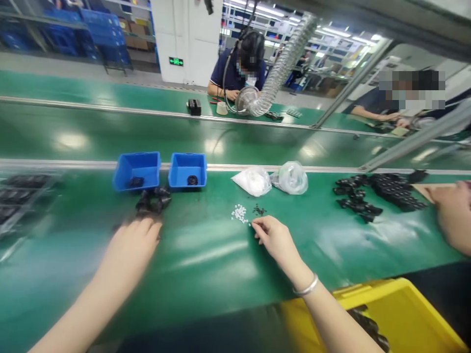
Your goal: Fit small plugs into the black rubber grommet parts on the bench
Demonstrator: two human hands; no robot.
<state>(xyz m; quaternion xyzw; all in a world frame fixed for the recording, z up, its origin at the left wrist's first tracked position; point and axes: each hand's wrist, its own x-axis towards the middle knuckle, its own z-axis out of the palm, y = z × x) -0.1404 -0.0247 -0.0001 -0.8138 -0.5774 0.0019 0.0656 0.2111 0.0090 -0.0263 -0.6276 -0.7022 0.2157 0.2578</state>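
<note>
My left hand point(137, 242) is blurred, palm down on the green work surface, its fingers curled. Dark edges of a black part show on both sides of the fingers; its shape is mostly hidden. Just beyond lie black moulded parts point(153, 200), in front of two blue bins. My right hand point(273, 238), with a bracelet at the wrist, has thumb and forefinger pinched together low over the surface. A pile of tiny white pieces point(239, 213) lies just left of its fingertips, and small black pieces point(259, 210) lie just beyond. What the pinch holds is too small to make out.
One blue bin point(123, 171) and another blue bin point(175, 171) hold black items. Clear bags point(253, 181) stand behind the piles. Black parts point(395, 191) lie at right near another person's hand point(456, 215). A yellow crate point(408, 299) is below my right forearm. Co-workers sit opposite.
</note>
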